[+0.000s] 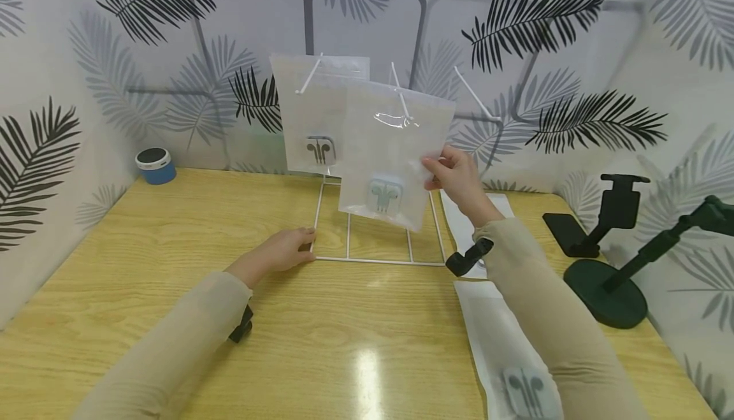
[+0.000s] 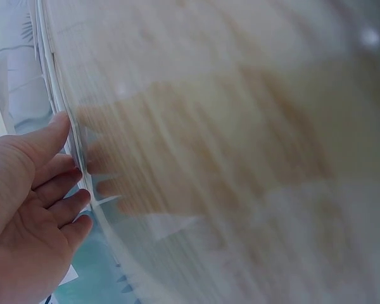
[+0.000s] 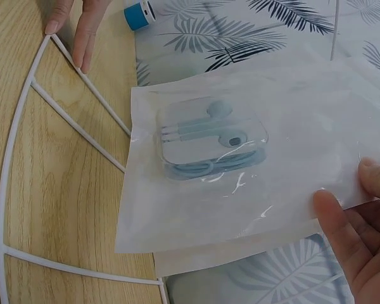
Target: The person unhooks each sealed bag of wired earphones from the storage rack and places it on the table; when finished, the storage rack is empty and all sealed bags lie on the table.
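Note:
My right hand [image 1: 459, 178] pinches the right edge of a clear-and-white plastic bag [image 1: 373, 139] between thumb and fingers. Inside it lies a boxed pair of light blue earphones [image 3: 214, 136], seen closely in the right wrist view. The bag's upper part is at the middle hook [image 1: 401, 98] of a white wire display rack [image 1: 378, 260], whose tip shows before the bag. On the left hook [image 1: 309, 76] hangs another bag [image 1: 292, 108] with dark earphones [image 1: 320, 150]. My left hand [image 1: 281, 254] touches the rack base's front left corner, fingers extended along the wire.
The right hook [image 1: 477, 94] bears no bag. Another bag [image 1: 482, 318] with earphones lies under my right forearm, and a white packet [image 1: 501, 203] lies behind it. Black stands [image 1: 602, 286] occupy the table's right side. A blue round speaker [image 1: 157, 171] stands at the back left.

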Motion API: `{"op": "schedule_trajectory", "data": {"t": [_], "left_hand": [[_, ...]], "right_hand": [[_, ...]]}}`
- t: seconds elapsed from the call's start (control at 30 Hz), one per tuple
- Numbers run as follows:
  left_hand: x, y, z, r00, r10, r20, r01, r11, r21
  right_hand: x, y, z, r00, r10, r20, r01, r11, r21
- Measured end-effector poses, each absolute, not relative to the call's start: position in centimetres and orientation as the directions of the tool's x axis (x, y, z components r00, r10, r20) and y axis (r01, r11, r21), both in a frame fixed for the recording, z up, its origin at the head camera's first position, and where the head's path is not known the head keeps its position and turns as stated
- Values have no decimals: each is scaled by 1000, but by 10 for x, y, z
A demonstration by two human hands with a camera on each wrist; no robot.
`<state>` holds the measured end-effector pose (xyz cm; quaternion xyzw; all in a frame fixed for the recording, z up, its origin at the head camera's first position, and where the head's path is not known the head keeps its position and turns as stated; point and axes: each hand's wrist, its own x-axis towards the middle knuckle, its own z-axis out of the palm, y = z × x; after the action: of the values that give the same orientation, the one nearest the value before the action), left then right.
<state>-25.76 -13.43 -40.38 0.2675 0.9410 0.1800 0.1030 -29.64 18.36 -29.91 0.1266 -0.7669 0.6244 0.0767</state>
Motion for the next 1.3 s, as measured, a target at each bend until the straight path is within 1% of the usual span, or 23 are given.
{"op": "schedule_trajectory", "data": {"t": [0.1,0.3,0.63,0.77,1.03,1.3], "left_hand": [[-258,-134,-404,-836,539,-102,463,793,396],[-258,-135,-405,-832,546,-97,475,792,384],[-258,-135,-406,-830,549,-95,480,791,381],[-258,-135,-406,-830,550,-95,479,789,385],[-260,-136,-406,-828,553,-91,483,787,383],[-259,-134,-406,-834,542,-101,471,797,379]], "right_hand": [[-295,183,-299,-953,-97,288,-301,171,-938],[-291,184,-298,-944,-102,314,-328,187,-926],[-282,190,-295,-954,-105,281,-298,250,-921],[-276,192,-295,-949,-109,296,-315,255,-914],[-265,197,-294,-919,-168,358,-389,230,-892],[-250,200,-292,-920,-188,343,-384,272,-882]]}}
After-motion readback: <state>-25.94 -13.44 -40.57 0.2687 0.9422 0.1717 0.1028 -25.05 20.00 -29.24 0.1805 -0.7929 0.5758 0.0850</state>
